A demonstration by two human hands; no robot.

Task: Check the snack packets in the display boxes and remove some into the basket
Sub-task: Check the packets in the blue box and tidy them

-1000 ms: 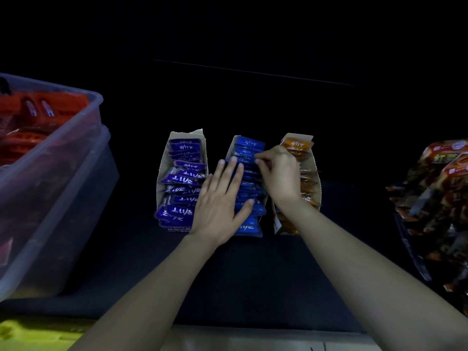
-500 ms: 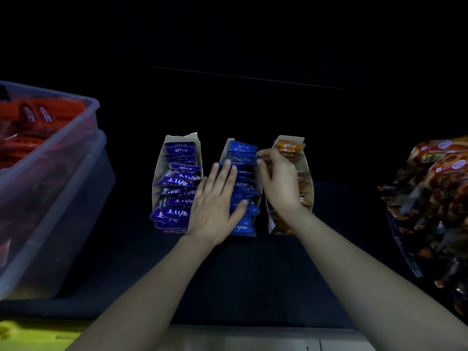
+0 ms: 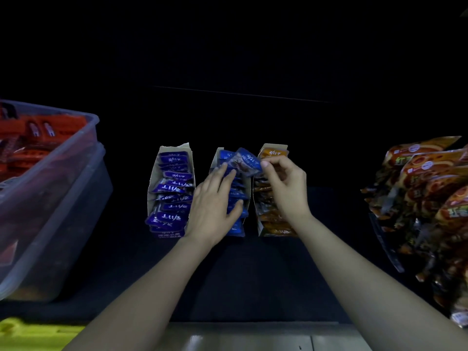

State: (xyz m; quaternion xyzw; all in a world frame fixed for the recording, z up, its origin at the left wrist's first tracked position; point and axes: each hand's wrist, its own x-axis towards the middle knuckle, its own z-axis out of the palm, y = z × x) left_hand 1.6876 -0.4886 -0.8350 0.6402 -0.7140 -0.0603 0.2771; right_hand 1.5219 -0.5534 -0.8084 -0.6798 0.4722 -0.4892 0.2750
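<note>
Blue packet tilted above middle display box; purple box left, orange box right

Head camera looks forward and down, close above display boxes.

**Glossy film, matt card**

The blue packet is shiny, crinkled plastic film (creases catch light). The display boxes are matt paperboard, the tub smooth translucent plastic, the snack bags glossy
</note>
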